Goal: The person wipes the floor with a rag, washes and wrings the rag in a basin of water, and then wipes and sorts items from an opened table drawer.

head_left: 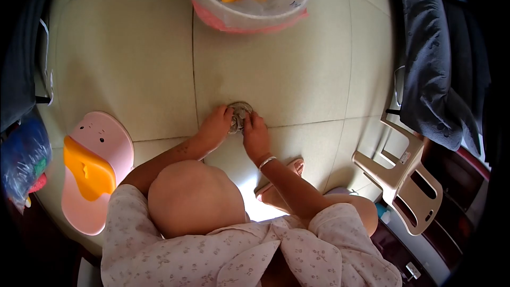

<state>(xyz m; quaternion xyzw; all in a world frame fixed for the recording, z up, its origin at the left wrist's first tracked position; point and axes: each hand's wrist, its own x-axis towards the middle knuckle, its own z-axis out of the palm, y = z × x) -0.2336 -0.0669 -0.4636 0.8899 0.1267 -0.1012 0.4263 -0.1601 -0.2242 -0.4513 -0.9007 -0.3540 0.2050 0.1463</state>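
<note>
A small crumpled grey rag [240,117] is bunched up low over the tiled floor, in the middle of the view. My left hand [215,123] grips its left side with the fingers curled. On the other side my right hand [256,137], with a light bracelet [267,163] at the wrist, closes on the rag's right edge. Whether the rag touches the tiles I cannot tell. Parts of it are hidden behind my fingers.
A waste bin [249,18] lined with a clear bag holds yellow wrappers. To the left stands a pink and yellow child's seat [119,143], beside a blue plastic bag [25,154]. On the right are a beige plastic stool [398,172] and dark grey fabric [427,64]. My sandalled foot [297,167] is below.
</note>
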